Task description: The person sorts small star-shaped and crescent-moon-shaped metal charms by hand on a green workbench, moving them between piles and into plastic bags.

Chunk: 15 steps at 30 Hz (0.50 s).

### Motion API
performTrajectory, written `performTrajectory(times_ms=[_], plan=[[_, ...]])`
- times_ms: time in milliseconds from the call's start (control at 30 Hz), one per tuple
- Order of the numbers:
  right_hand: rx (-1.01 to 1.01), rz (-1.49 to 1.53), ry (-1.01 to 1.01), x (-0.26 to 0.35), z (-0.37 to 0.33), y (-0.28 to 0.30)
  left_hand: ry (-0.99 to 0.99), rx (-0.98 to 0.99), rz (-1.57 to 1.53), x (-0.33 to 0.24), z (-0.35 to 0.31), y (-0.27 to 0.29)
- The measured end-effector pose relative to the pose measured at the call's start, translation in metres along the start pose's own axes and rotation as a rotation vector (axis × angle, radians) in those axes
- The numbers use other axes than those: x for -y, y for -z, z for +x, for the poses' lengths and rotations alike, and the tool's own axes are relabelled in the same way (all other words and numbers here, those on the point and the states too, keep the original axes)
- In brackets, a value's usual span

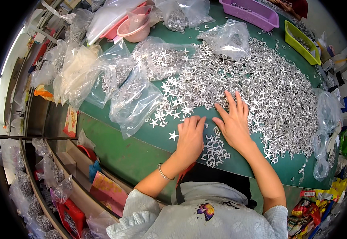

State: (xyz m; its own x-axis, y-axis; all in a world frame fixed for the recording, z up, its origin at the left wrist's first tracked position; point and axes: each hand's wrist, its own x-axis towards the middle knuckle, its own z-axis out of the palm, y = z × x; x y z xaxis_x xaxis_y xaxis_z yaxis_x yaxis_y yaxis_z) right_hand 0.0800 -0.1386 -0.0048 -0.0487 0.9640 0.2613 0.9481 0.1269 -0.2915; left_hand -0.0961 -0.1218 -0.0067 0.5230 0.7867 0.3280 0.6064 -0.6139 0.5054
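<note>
A wide heap of small silver metal pieces (pixel 277 95), stars and crescents mixed, covers much of the green table (pixel 149 137). My right hand (pixel 235 125) lies at the heap's near edge with its fingers spread, the fingertips touching the pieces. My left hand (pixel 191 137) rests on the table to its left, fingers curled under; what they hold, if anything, is hidden. Between my wrists, close to the table's front edge, sits a small separate cluster of silver crescents (pixel 215 152). A loose silver star (pixel 173 136) lies just left of my left hand.
Clear plastic bags of metal pieces (pixel 131 99) stand along the left. At the back are a pink basket (pixel 134 28), a purple tray (pixel 253 15) and a lime-green tray (pixel 301 44). Crumpled bags (pixel 326 119) hang at the right edge. Another person's hand (pixel 287 6) shows at the far right.
</note>
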Motion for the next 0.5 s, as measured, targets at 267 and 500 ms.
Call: performTrajectory(times_ms=[267,500], plan=[[-0.003,0.043,0.056,0.002,0.003,-0.001,-0.003,0.075,-0.1,-0.001,0.0,-0.002],[-0.014,0.092,0.039,0.002,0.007,-0.003,0.021,0.004,0.091,0.008,0.025,-0.007]])
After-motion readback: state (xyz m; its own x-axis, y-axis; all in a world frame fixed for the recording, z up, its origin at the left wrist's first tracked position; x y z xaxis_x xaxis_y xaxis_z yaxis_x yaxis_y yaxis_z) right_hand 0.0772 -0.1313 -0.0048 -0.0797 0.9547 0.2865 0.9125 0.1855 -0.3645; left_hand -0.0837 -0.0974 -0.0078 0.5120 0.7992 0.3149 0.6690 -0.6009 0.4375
